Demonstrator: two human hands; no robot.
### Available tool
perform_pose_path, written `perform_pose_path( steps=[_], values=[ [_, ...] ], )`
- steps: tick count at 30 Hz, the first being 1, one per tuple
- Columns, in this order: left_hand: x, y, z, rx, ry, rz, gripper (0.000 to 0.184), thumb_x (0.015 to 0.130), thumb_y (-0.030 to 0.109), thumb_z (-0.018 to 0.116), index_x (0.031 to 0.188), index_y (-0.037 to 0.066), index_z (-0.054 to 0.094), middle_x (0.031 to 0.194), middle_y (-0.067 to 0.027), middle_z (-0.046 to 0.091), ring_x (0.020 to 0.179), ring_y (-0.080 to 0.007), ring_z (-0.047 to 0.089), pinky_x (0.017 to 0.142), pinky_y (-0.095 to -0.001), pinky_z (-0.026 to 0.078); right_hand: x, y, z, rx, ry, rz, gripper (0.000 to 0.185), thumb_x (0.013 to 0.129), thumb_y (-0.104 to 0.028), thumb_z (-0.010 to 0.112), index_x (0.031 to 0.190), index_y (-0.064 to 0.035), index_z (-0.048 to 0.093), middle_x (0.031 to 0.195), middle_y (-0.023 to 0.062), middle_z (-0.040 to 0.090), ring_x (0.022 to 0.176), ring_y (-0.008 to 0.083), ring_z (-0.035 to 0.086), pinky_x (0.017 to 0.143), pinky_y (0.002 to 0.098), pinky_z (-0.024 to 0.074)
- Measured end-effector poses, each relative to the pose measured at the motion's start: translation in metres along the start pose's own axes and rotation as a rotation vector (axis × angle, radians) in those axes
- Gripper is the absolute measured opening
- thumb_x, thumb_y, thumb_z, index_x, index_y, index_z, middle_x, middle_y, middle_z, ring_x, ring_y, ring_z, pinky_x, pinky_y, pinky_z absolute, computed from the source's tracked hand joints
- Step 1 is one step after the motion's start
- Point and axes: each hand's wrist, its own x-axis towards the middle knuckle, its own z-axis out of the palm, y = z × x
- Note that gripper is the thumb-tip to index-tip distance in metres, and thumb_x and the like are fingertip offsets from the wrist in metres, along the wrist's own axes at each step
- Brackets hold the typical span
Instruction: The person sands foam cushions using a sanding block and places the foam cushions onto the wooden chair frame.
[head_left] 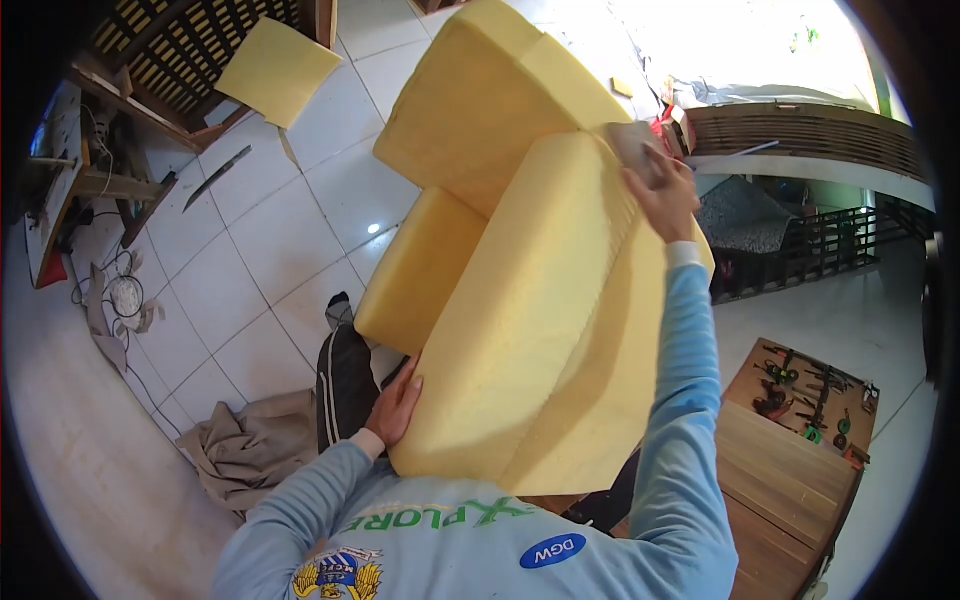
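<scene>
A large yellow foam cushion form (520,290), shaped like an armchair with joined slabs, stands tilted against my body. My right hand (665,195) is closed on a flat grey-brown block (632,148) and holds it against the foam at the far upper edge, near a seam. My left hand (396,402) lies against the near left side of the foam, fingers stretched along its edge and the palm touching it. What the block is made of I cannot make out.
A yellow foam sheet (278,72) lies by a slatted wooden frame (170,50). A long blade-like strip (217,178) is on the tiles. Brown cloth (255,445) lies at left. Tools rest on a board (800,400) beside a wooden cabinet (770,490) at right.
</scene>
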Motion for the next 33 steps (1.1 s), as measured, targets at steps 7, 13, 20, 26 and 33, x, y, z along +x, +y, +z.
perform_pose_path(
  steps=[7, 13, 20, 26, 33],
  values=[
    [0.001, -0.003, 0.002, -0.035, 0.031, -0.023, 0.062, 0.118, 0.032, 0.043, 0.171, 0.004, 0.029, 0.172, -0.0172, 0.042, 0.159, -0.0263, 0.041, 0.128, -0.0348, 0.031, -0.151, -0.153, -0.056, -0.039, -0.130, -0.089, 0.076, 0.072, -0.054, 0.091, 0.140, -0.0254, 0.073, 0.130, 0.0289, 0.060, 0.116, 0.0499, 0.062, 0.100, 0.0611, 0.0490],
    [0.002, -0.009, -0.002, -0.001, -0.003, 0.034, 0.063, 0.118, 0.035, 0.043, 0.171, 0.004, 0.029, 0.172, -0.0180, 0.042, 0.160, -0.0269, 0.039, 0.129, -0.0358, 0.030, -0.052, -0.107, -0.003, -0.213, 0.136, 0.061, 0.065, 0.074, -0.049, 0.089, 0.134, -0.0268, 0.075, 0.134, 0.0270, 0.060, 0.118, 0.0486, 0.057, 0.099, 0.0610, 0.0464],
    [-0.004, -0.013, 0.003, -0.012, 0.024, 0.018, 0.065, 0.117, 0.036, 0.045, 0.171, 0.003, 0.030, 0.171, -0.0190, 0.044, 0.158, -0.0272, 0.042, 0.128, -0.0349, 0.031, -0.228, -0.241, -0.110, -0.017, -0.357, -0.127, 0.077, 0.066, -0.037, 0.094, 0.139, -0.0331, 0.074, 0.152, 0.0247, 0.057, 0.131, 0.0482, 0.059, 0.111, 0.0597, 0.0420],
    [0.007, -0.031, 0.002, -0.150, -0.017, 0.020, 0.066, 0.117, 0.040, 0.046, 0.170, 0.003, 0.032, 0.169, -0.0211, 0.046, 0.159, -0.0298, 0.042, 0.127, -0.0339, 0.031, -0.100, -0.172, -0.034, -0.398, 0.011, 0.027, 0.059, 0.075, -0.040, 0.089, 0.132, -0.0313, 0.076, 0.140, 0.0232, 0.058, 0.125, 0.0478, 0.053, 0.103, 0.0604, 0.0430],
    [0.003, -0.022, 0.002, 0.018, 0.001, 0.057, 0.070, 0.117, 0.042, 0.044, 0.171, 0.001, 0.027, 0.174, -0.0197, 0.038, 0.162, -0.0283, 0.036, 0.130, -0.0341, 0.027, -0.318, -0.320, -0.128, -0.003, -0.444, 0.020, 0.076, 0.060, -0.030, 0.096, 0.133, -0.0333, 0.076, 0.157, 0.0280, 0.047, 0.136, 0.0499, 0.047, 0.114, 0.0578, 0.0362]
  ],
)
